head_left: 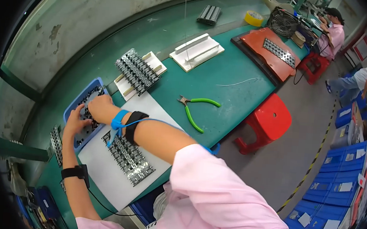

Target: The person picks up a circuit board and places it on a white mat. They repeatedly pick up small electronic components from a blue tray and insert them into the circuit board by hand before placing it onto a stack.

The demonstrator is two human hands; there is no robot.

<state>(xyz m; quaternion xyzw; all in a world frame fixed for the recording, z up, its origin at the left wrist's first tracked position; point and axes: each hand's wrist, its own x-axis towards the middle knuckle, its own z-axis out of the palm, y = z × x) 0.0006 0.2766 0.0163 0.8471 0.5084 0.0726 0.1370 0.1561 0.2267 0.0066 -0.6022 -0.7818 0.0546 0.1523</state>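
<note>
With the left hand [76, 122] and right hand [101, 108] in the blue bin [80, 94] among small black parts [94, 91], their grip hidden, the dangling blue wrist strap [117, 122] could snag the circuit board panel [131, 163] bodyward of the right hand

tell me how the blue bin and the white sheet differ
The blue bin has raised walls; the white sheet is flat. The bin is smaller than the sheet. The left hand and right hand reach over the bin, which holds small black parts; the sheet bears a silvery panel. Both rest on the green bench.
</note>
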